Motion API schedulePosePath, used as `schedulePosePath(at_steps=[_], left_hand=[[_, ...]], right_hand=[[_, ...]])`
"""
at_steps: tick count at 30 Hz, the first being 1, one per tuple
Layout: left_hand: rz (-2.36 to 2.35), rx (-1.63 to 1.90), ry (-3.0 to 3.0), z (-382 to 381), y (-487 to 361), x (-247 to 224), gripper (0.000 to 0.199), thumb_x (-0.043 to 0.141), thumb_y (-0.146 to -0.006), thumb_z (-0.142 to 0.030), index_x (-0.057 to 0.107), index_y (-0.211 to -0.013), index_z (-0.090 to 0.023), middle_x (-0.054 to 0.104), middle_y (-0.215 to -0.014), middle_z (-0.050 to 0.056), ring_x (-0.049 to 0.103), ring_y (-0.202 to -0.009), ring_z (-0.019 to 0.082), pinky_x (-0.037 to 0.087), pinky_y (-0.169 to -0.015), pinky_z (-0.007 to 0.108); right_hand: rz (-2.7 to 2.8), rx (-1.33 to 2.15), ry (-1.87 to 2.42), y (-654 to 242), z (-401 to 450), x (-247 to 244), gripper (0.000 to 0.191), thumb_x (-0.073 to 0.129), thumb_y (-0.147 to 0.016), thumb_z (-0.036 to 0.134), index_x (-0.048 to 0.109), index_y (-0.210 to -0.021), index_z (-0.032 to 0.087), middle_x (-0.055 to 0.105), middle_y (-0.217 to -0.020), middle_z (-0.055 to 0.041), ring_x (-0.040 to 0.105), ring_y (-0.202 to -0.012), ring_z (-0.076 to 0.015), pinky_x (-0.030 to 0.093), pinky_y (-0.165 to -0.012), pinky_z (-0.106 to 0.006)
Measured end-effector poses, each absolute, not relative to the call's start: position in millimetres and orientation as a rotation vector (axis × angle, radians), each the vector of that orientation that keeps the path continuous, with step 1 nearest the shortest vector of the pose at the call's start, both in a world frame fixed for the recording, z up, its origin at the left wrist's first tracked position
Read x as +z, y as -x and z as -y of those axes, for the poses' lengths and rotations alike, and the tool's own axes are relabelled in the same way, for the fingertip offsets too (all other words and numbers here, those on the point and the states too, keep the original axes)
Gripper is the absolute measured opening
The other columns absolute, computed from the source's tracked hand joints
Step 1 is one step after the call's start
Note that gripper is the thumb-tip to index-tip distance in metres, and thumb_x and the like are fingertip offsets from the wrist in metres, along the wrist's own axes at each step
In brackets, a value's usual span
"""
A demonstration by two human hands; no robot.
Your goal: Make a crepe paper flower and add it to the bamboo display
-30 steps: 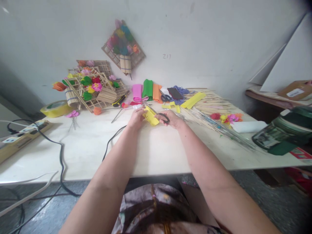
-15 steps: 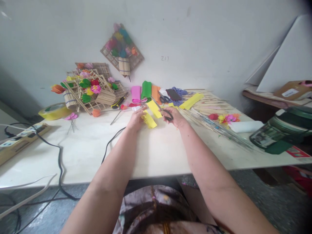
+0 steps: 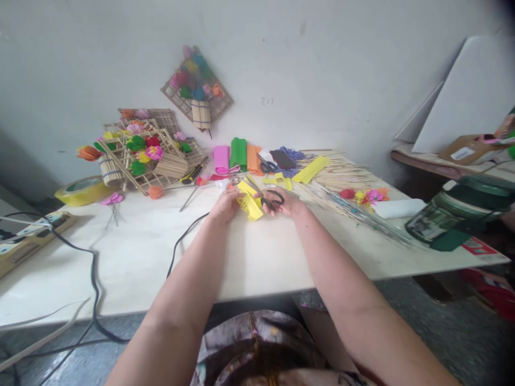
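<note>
My left hand point(image 3: 227, 206) is closed on yellow crepe paper point(image 3: 253, 208), whose left edge is cut into a fringe. In my right hand point(image 3: 290, 203) are black-handled scissors point(image 3: 277, 196), with fingers in the loops and blades pointing up and left, close against the paper. A second yellow piece seems to overlap the first; I cannot tell which fingers hold it. Just behind the right hand lie yellow scraps point(image 3: 285, 179), and a longer yellow strip point(image 3: 311, 170) rests on thin sticks.
Rolled pink point(image 3: 221, 160), green point(image 3: 238, 154) and orange paper point(image 3: 254, 159) stand at the back beside spare scissors point(image 3: 267, 165). Bamboo frames with paper flowers point(image 3: 148, 153) fill the left, near yellow tape point(image 3: 85, 190). Wires point(image 3: 362, 217) and a green bottle point(image 3: 454, 212) are right.
The two yellow pieces have come together and overlap. My right hand and the scissors have moved slightly down, nearer the paper, and the scissors' loops have turned. The whole view has shifted a little.
</note>
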State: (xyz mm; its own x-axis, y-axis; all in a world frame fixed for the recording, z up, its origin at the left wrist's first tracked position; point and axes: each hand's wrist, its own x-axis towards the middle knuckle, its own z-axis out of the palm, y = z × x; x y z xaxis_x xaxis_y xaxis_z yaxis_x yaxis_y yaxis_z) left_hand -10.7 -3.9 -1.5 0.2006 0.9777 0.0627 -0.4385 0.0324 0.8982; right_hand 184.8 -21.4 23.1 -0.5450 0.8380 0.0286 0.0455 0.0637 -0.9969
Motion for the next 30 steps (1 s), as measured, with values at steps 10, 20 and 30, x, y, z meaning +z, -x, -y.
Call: schedulePosePath(at_steps=[10,20,30], left_hand=[[-0.711,1.347,-0.849,1,14,0,0.021,0.066,-0.052,-0.014,0.054,-0.069,-0.016,0.061,-0.065,-0.001,0.06,-0.06,0.01,0.049,-0.061,0.021],[-0.684,1.291,-0.891,4,11,-2,0.022,0.066,-0.054,-0.014,0.055,-0.073,-0.017,0.062,-0.064,0.0,0.063,-0.063,0.014,0.051,-0.064,0.025],[-0.648,1.298,-0.859,1,12,-7,0.028,0.069,-0.053,-0.014,0.059,-0.079,-0.016,0.067,-0.074,0.002,0.064,-0.067,0.013,0.052,-0.067,0.023]], right_hand=[[1.42,1.305,0.919,-196,12,28,0.048,0.076,-0.059,0.032,0.062,-0.102,0.016,0.065,-0.075,-0.0004,0.058,-0.059,-0.0093,0.035,-0.045,-0.018],[1.4,1.148,1.176,-164,9,17,0.048,0.076,-0.051,0.016,0.06,-0.096,0.017,0.055,-0.058,0.0082,0.053,-0.051,-0.0082,0.042,-0.05,-0.02],[1.455,0.984,1.225,-159,-2,6,0.043,0.071,-0.057,0.014,0.06,-0.098,0.018,0.054,-0.058,0.0072,0.052,-0.051,-0.01,0.043,-0.051,-0.022]])
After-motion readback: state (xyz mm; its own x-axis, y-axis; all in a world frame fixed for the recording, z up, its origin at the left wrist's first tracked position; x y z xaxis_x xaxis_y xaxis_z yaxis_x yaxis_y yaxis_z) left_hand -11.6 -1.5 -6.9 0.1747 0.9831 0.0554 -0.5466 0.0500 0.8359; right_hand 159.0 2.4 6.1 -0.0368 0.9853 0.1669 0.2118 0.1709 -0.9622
